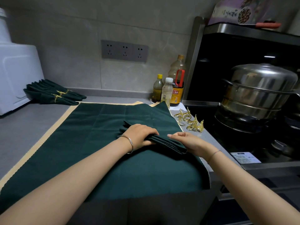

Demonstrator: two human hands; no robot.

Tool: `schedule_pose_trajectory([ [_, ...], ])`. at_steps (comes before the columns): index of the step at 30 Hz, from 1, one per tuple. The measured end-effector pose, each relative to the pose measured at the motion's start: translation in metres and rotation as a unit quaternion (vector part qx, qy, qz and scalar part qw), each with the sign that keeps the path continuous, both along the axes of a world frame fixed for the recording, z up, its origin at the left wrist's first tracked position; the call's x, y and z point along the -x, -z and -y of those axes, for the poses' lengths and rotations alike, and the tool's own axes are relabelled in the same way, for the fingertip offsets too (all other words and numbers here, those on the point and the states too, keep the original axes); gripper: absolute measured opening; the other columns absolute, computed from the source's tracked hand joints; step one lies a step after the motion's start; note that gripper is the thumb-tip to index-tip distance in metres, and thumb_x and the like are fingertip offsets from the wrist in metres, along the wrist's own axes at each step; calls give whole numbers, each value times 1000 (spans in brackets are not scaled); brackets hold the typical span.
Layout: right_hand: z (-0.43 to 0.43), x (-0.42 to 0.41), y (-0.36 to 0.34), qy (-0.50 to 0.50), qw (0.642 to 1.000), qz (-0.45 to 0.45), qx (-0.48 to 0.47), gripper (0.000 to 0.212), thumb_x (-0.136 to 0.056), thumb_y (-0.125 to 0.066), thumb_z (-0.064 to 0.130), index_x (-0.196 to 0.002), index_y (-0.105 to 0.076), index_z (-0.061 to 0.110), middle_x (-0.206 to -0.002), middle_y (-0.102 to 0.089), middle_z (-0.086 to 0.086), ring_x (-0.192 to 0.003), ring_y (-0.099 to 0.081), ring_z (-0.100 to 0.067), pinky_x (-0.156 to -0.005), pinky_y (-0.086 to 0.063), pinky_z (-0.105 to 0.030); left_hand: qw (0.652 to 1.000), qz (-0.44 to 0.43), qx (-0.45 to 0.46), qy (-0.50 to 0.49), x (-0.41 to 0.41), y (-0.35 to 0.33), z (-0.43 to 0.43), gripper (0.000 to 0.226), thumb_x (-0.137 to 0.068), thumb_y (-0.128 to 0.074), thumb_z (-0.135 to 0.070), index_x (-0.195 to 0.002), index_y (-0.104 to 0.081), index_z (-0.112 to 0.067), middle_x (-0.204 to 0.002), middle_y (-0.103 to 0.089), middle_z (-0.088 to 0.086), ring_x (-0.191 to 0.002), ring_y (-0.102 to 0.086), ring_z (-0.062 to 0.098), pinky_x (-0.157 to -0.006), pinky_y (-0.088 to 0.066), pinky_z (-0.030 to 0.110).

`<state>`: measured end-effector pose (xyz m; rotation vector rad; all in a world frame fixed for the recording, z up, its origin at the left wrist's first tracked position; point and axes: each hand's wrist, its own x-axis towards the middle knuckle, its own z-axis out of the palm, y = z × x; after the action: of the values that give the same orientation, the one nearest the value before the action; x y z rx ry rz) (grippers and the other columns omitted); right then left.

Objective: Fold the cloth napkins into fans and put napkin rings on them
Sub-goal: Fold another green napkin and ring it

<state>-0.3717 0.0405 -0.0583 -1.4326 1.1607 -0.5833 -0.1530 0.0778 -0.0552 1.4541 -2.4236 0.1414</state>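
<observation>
We see a dark green pleated napkin [168, 143] lying on a flat green cloth [97, 135] on the grey counter [24, 127]. Our left hand [140, 134] grips its folds. Our right hand [188, 140] rests at its near end, fingers loose, the 2 hands slightly apart. Gold napkin rings [190, 121] sit nearby at right; finished napkins [52, 93] lie far left.

Your grey countertop [24, 127] carries a cream cloth [34, 149] beneath a spread green napkin [97, 127]. Ringed napkin fans [52, 93] lie beside a white appliance [16, 73] at back left. Gold napkin rings [190, 120] and bottles [168, 91] sit to your right.
</observation>
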Motion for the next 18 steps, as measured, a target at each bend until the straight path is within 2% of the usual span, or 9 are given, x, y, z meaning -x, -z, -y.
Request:
schedule_pose_trajectory([
  [2,7,13,0,91,993,21,68,19,-90,-63,22,-78,-55,10,-72,-55,-5,-50,-47,-6,-46,-37,-16,1000,7,-7,-25,6,-3,6,31,-90,-59,-38,-120,-58,-30,-116,-65,-9,-110,-56,17,-92,-35,27],
  [4,19,33,0,214,962,43,165,13,-90,-61,9,-79,-55,9,-82,-61,-12,-45,-50,-1,-41,-39,-12,998,14,-8,-54,12,-5,13,31,-90,-58,-41,-119,-58,-31,-115,-65,-8,-109,-56,17,-88,-36,27],
  [6,33,56,4,306,919,-15,247,11,-88,-63,8,-97,-56,4,-98,-60,-15,-69,-59,-10,-59,-47,-13,997,18,-10,-78,16,-7,19,31,-90,-58,-41,-120,-57,-31,-114,-64,-7,-109,-56,17,-84,-37,27],
  [7,41,66,7,316,913,-44,256,28,-88,-64,11,-112,-52,2,-107,-58,-16,-86,-60,-18,-74,-47,-18,996,16,-12,-87,18,-9,22,31,-90,-58,-41,-119,-57,-31,-114,-65,-7,-109,-56,17,-84,-38,27],
  [9,55,80,10,300,923,-84,225,60,-88,-66,21,-136,-36,1,-131,-48,-17,-114,-51,-27,-97,-40,-31,995,6,-19,-102,23,-9,27,30,-89,-59,-40,-118,-58,-32,-113,-64,-7,-109,-56,17,-84,-40,27],
  [11,69,87,14,262,931,-133,216,68,-89,-64,28,-143,-31,3,-144,-38,-17,-131,-40,-30,-108,-33,-37,993,3,-25,-115,29,-8,31,31,-89,-60,-40,-118,-58,-32,-114,-64,-6,-111,-55,17,-84,-40,27],
  [14,87,92,20,232,927,-186,229,51,-91,-61,35,-133,-49,7,-138,-49,-14,-126,-46,-31,-106,-37,-42,991,9,-24,-129,35,-6,35,32,-89,-59,-41,-120,-57,-32,-117,-63,-5,-112,-55,18,-84,-40,27],
  [16,93,95,21,238,925,-180,234,33,-90,-61,33,-114,-62,9,-121,-60,-11,-111,-55,-28,-96,-44,-39,991,14,-23,-134,37,-4,37,33,-89,-59,-41,-120,-57,-32,-117,-63,-5,-112,-55,18,-84,-40,28],
  [18,93,98,24,240,925,-165,245,13,-89,-63,26,-88,-64,13,-98,-64,-9,-90,-57,-24,-82,-43,-33,990,13,-20,-139,36,-3,37,32,-89,-58,-41,-120,-56,-32,-116,-64,-4,-112,-55,19,-83,-41,28],
])
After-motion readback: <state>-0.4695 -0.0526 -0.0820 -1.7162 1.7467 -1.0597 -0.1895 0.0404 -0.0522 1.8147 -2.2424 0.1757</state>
